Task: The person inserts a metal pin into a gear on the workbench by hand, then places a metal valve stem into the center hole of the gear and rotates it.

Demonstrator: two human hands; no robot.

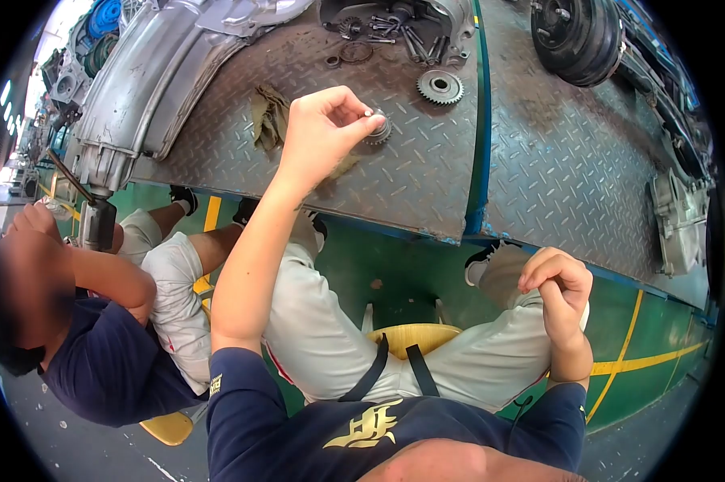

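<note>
My left hand [322, 132] is raised over the near part of the steel-plate bench, thumb and forefinger pinched together. What sits in that pinch, if anything, is too small to make out. Just behind the fingertips a small toothed gear [381, 131] shows, partly covered by them. A crumpled olive rag [270, 116] lies left of this hand. My right hand [559, 285] hovers above my right thigh with its fingers curled in to the thumb; the inside of its grip is hidden. Farther back on the bench lies a larger gear [440, 87].
Several bolts [412, 40] and a thin ring [356, 52] lie at the back, beside a metal housing [459, 20]. A large grey gearbox casing [145, 76] occupies the left side. A seated person [113, 353] is at my left. A second bench plate [571, 161] carries a black drum [578, 40].
</note>
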